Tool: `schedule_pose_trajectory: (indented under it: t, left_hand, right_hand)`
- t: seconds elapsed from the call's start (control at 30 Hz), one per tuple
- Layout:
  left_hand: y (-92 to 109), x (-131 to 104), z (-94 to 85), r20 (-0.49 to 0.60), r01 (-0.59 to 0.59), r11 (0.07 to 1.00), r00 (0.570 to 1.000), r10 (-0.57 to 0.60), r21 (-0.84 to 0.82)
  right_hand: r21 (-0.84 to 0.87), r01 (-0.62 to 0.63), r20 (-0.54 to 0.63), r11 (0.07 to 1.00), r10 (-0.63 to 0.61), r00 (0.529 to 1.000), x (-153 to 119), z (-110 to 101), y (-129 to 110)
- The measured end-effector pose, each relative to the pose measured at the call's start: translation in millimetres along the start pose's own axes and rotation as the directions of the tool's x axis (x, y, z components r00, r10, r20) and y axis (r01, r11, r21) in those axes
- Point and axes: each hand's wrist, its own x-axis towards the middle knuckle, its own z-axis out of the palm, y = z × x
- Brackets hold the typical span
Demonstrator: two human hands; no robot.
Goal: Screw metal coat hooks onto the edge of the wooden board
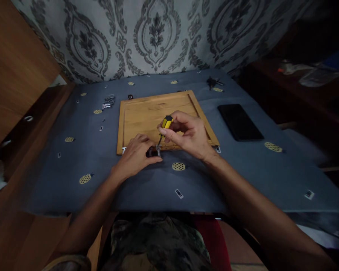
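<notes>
A wooden panel (142, 116) with a raised frame lies flat on the cloth-covered table. My right hand (188, 133) pinches a short screwdriver (166, 122) by its yellow and black handle. Its shaft points down to a small dark and shiny metal fitting (154, 151) at the panel's near edge. My left hand (137, 155) steadies that fitting between thumb and fingers, which hide part of it. The screwdriver's tip is at the fitting; whether it sits in a screw is too small to tell.
A black phone (240, 122) lies right of the panel. Shiny metal pieces (109, 102) are at the back left, a small dark item (130, 97) behind the panel, and a dark object (214, 82) at the back right. A patterned curtain (158, 37) hangs behind the blue tablecloth (101, 195).
</notes>
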Motion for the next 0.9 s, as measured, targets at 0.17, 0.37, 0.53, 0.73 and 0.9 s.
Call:
schedule_pose_trajectory:
  t: [0.17, 0.37, 0.53, 0.73, 0.9]
  left_hand:
    - [0.0, -0.6, 0.7, -0.005, 0.013, 1.0, 1.0, -0.013, -0.013]
    - [-0.8, -1.1, 1.6, 0.002, 0.001, 1.0, 1.0, -0.001, -0.017]
    - [-2.2, -1.3, 2.6, -0.009, -0.01, 0.999, 1.0, 0.009, -0.033]
    - [-3.4, -1.6, 3.7, -0.009, -0.015, 0.999, 1.0, 0.015, -0.044]
    - [-2.6, -1.3, 2.8, -0.001, -0.019, 0.999, 1.0, 0.019, -0.033]
  right_hand:
    - [-0.017, 0.021, 0.073, 1.0, -0.02, 0.997, 0.5, -3.2, -3.3]
    - [-0.017, 0.047, 0.067, 0.999, -0.045, 0.997, 0.2, -0.9, 0.6]
    - [-0.013, 0.033, 0.027, 0.999, -0.033, 0.999, -0.8, 2.0, 2.8]
    - [-0.011, 0.034, -0.005, 0.999, -0.034, 0.999, -1.3, 3.9, 5.7]
    - [-0.005, 0.031, -0.023, 1.0, -0.031, 0.999, -1.6, 5.7, 7.2]
